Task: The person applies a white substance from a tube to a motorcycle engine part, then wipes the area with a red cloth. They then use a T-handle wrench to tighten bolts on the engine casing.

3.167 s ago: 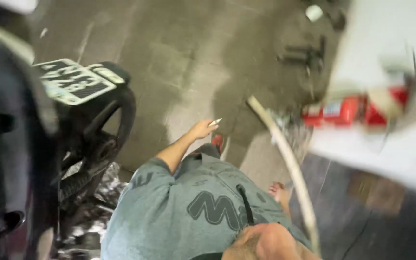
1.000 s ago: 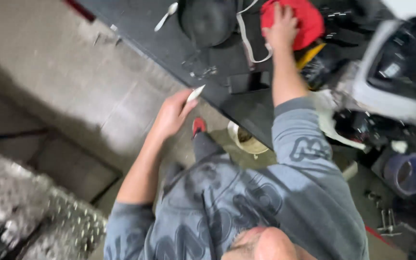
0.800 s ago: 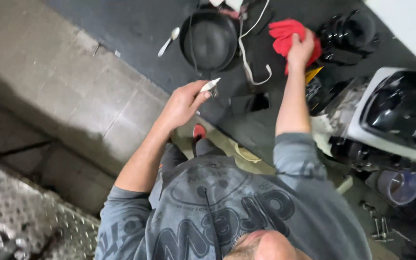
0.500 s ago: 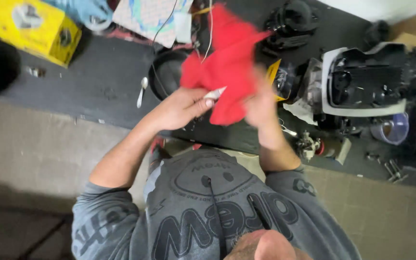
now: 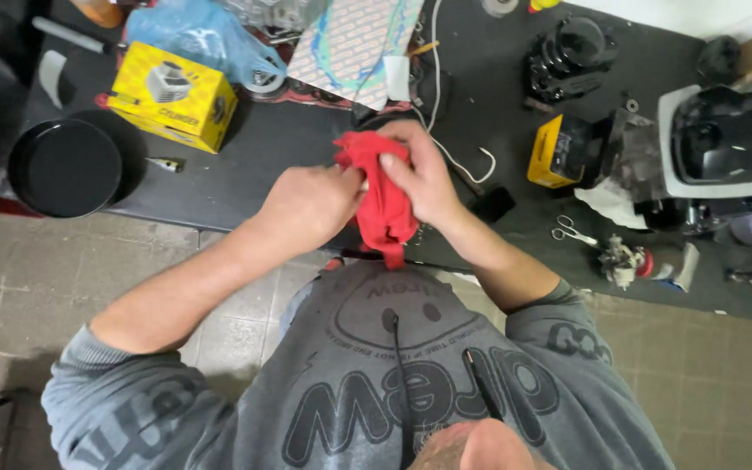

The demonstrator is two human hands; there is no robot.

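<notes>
Since half a second ago, we are seeing the red cloth (image 5: 385, 196), then spread wide, now gathered into a bunch between the two hands at the centre of the frame. The right hand (image 5: 424, 174) is closing over its upper right side, thumb pressing on top. The left hand (image 5: 311, 204) is curling against its left edge, gripping it; a small pale object is peeking out there, and we cannot tell what it is. The cloth is hanging above the near edge of the dark tabletop (image 5: 245, 165). A yellow box (image 5: 171, 96) is lying at upper left, a black round pan (image 5: 67, 165) at far left.
</notes>
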